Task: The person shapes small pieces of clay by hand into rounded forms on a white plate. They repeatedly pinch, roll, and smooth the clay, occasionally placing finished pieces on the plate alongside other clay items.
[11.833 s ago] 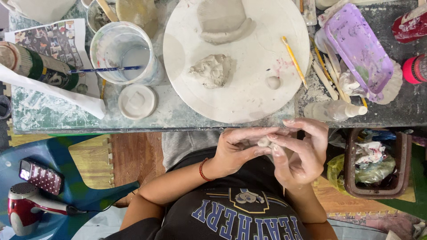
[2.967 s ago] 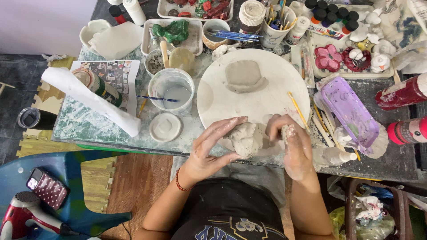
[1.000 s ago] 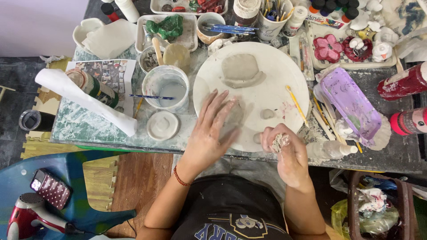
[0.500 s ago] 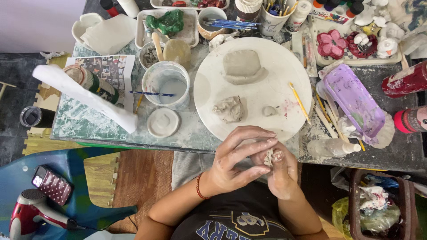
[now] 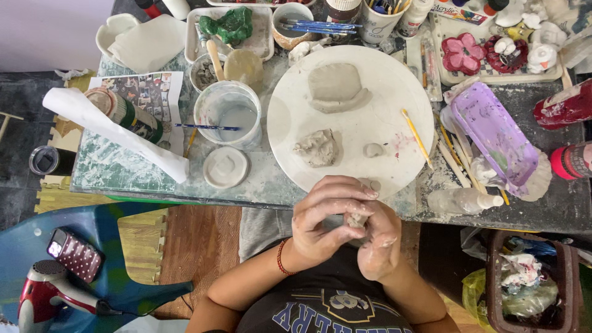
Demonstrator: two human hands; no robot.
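Head view: my left hand [image 5: 320, 225] and right hand [image 5: 377, 240] pinch a soft, crumbly-looking clay lump [image 5: 356, 219] between fingertips, near the table's edge.

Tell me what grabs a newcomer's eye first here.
The left hand and right hand pinch a small clay lump just below the table edge. Above them, a big white round board carries grey clay pieces, flanked by a purple tray on the right.
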